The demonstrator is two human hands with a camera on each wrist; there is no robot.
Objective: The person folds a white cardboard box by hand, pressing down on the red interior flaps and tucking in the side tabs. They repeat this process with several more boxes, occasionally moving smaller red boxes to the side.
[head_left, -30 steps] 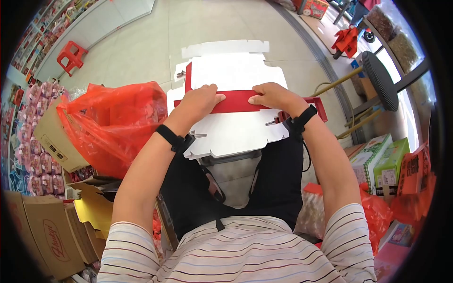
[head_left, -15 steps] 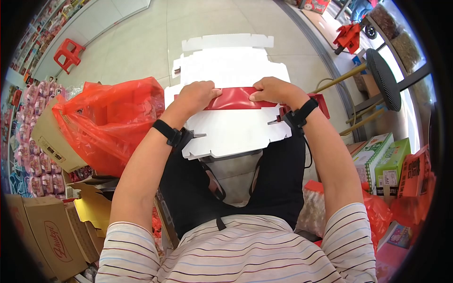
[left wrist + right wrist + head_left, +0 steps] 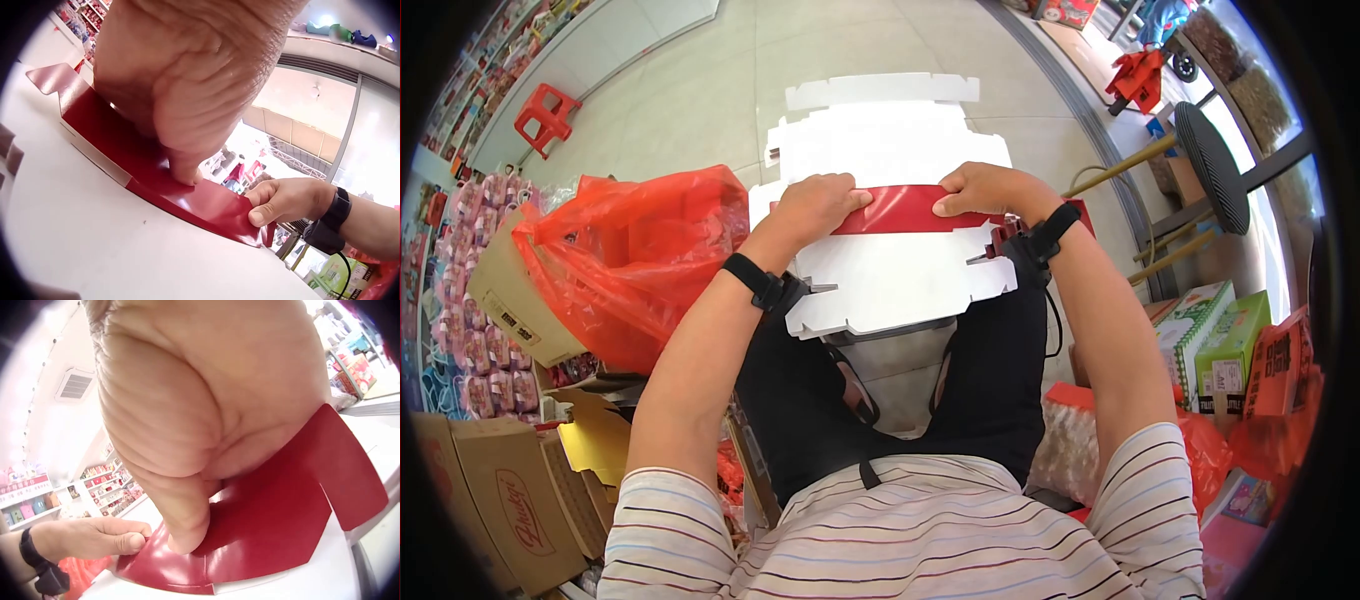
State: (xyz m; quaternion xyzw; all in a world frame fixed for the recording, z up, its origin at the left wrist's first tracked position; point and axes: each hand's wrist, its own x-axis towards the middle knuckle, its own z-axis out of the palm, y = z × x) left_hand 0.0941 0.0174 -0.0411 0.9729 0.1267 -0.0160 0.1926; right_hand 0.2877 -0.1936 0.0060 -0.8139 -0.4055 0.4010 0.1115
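A glossy red card (image 3: 890, 209) lies across a stack of flat white cardboard pieces (image 3: 900, 275) over the person's knees. The left hand (image 3: 818, 208) pinches its left part, thumb on the near face. On the right part, the right hand (image 3: 995, 192) holds it with the thumb likewise on top. In the left wrist view the card (image 3: 212, 209) stands folded along its length, with a notched flap at its far left end. Creases and a slit flap show on the card (image 3: 262, 519) in the right wrist view. Fingers behind the card are mostly hidden.
Left of the knees, a red plastic bag (image 3: 660, 240) bulges beside a cardboard box (image 3: 520, 305). A round dark stool seat (image 3: 1212, 168) leans at the right. Green boxes (image 3: 1232, 345) stand below it. A red stool (image 3: 547, 119) is on the floor at the far left.
The red card's upright left flap, visible a second ago, no longer shows in the head view. The card now looks bent and shinier between the hands. The right wrist has shifted slightly right.
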